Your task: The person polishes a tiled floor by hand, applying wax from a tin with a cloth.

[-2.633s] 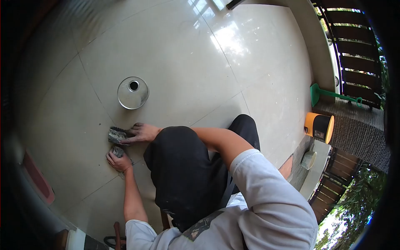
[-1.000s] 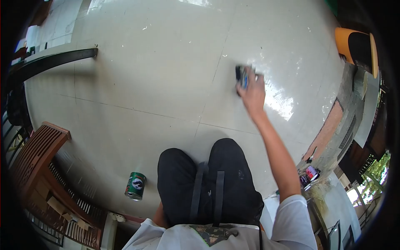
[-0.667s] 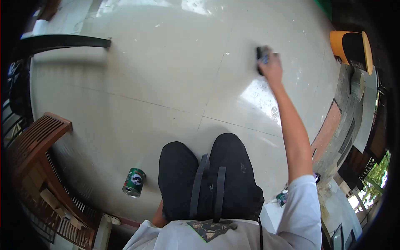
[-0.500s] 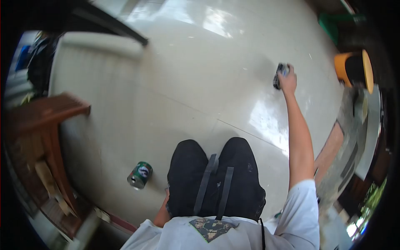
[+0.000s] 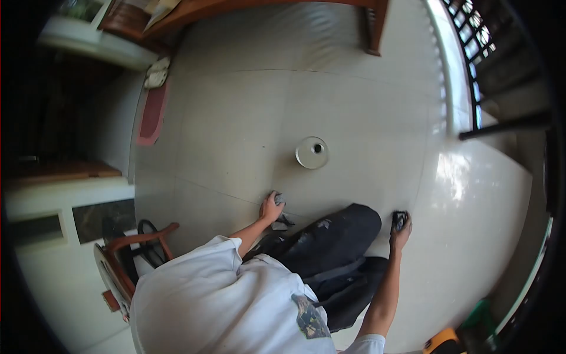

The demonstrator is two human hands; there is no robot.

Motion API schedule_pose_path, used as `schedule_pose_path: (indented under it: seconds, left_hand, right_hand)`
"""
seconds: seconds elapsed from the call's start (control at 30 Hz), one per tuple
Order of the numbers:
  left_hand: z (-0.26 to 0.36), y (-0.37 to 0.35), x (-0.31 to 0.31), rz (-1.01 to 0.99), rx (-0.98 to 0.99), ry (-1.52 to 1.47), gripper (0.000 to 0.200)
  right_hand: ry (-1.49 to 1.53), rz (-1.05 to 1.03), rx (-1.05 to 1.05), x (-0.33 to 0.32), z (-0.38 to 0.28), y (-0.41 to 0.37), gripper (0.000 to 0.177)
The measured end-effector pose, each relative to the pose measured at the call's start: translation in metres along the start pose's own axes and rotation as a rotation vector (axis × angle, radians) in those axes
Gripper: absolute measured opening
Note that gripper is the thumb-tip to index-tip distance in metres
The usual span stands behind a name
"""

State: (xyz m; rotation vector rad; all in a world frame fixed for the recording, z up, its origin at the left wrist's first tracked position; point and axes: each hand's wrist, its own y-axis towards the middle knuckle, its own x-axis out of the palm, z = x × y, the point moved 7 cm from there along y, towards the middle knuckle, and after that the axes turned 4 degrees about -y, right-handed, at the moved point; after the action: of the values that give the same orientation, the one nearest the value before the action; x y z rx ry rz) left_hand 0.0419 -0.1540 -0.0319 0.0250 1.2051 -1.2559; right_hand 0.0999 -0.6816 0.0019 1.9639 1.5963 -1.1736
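My left hand is on the left by my knee, low over the floor, its fingers curled round a small greyish thing whose kind I cannot make out. Crumpled grey material lies just beside that hand. Over on the right, my right hand grips a small, dark, can-sized object beside my other knee; the fingers partly cover it. Ahead of my knees, a round, pale, rimmed thing with a dark round spot sits on the floor, touched by neither hand.
Glossy tiled floor spreads around me. A wooden bench stands at the far side, and a pink mat with pale footwear lies at the left. A wooden chair is behind my left arm. A yellow-and-black object sits lower right.
My view has swung left, bringing the bench and round thing into sight. My right arm, earlier stretched far out, is now nearer my knee, still gripping. My left hand has come into view; the green can has gone out of sight.
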Motion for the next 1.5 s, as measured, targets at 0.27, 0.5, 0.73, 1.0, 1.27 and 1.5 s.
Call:
schedule_pose_path:
  seconds: [0.27, 0.5, 0.73, 1.0, 1.27, 1.5]
  left_hand:
    - [0.044, 0.079, -0.012, 0.577, 0.046, 0.182, 0.059]
    - [0.03, 0.089, 0.01, 0.508, 0.019, 0.166, 0.064]
    - [0.029, 0.091, 0.01, 0.439, 0.036, 0.094, 0.055]
    - [0.039, 0.087, 0.002, 0.573, 0.104, 0.131, 0.051]
    - [0.037, 0.088, 0.003, 0.559, 0.088, 0.118, 0.055]
    - [0.037, 0.089, 0.002, 0.542, 0.074, 0.118, 0.058]
  right_hand:
    - [0.06, -0.29, -0.354, 0.09, -0.281, 0.012, 0.094]
    - [0.253, -0.099, 0.027, 0.239, -0.32, -0.044, 0.122]
    - [0.275, 0.271, 0.063, 0.228, -0.326, -0.017, 0.1]
    - [0.433, 0.1, 0.035, 0.195, -0.278, 0.0, 0.109]
    - [0.588, 0.191, -0.102, 0.211, -0.308, 0.031, 0.107]
    - [0.014, -0.089, -0.428, 0.2, -0.352, 0.02, 0.106]
